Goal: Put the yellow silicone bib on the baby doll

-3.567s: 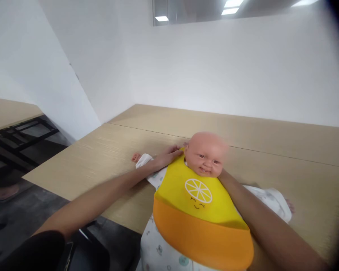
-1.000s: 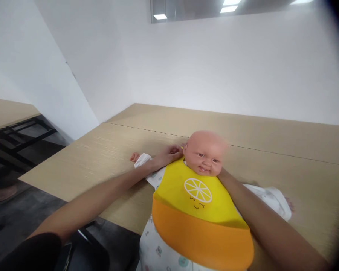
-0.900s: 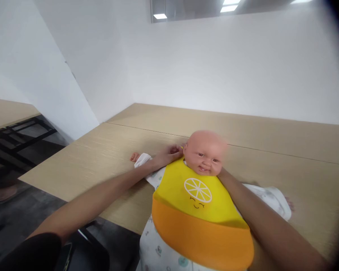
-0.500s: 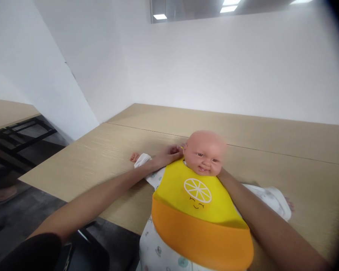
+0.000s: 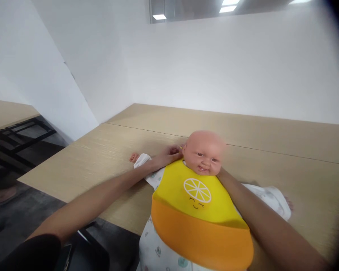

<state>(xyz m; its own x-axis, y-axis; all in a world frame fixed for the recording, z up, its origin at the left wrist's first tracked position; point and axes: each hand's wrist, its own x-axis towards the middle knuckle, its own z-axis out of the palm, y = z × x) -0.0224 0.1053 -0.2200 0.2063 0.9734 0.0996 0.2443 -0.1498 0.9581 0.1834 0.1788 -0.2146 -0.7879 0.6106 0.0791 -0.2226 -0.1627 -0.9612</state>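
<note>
A baby doll (image 5: 205, 150) in white printed clothes lies face up on the wooden table, its arms spread. On its chest rests a yellow bib (image 5: 177, 180) with an orange pocket (image 5: 200, 237) and a white citrus slice print. My left hand (image 5: 171, 154) is beside the doll's neck, fingers curled around a thin yellow end of the bib strap. My right forearm crosses the doll's shoulder, and my right hand is hidden behind its head and neck.
The table (image 5: 101, 150) has a seam across it and meets a white wall. At the left stand another table (image 5: 8, 113) with a black frame and a person's foot (image 5: 2, 194). A black chair (image 5: 87, 248) is below.
</note>
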